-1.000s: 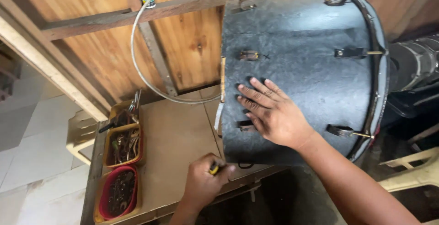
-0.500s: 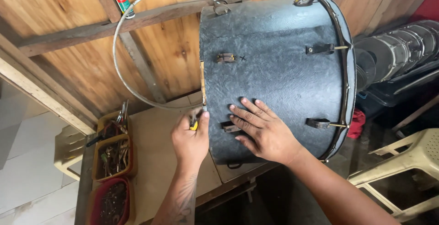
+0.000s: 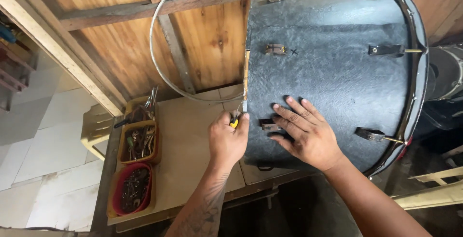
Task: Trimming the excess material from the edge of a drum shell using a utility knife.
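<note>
My left hand [image 3: 227,139] is closed around a yellow-handled screwdriver [image 3: 235,120] at the open edge of the big dark grey drum shell [image 3: 333,58] lying on the wooden worktop [image 3: 185,140]; my right hand [image 3: 306,132] presses flat and open on the shell, fingers at a small metal lug [image 3: 269,125]

Hardware trays [image 3: 137,162], metal hoop [image 3: 159,58], plastic chair [image 3: 96,128], wooden wall [image 3: 212,39]

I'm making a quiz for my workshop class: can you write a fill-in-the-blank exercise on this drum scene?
1. The right hand lies flat on the dark shell of the ____.
2. The left hand grips a small tool with a ____ handle at the shell's open edge.
3. A bare metal hoop leans against the ____ wall.
4. The container nearest the camera is ____.

Missing words: drum; yellow; wooden; red
</note>
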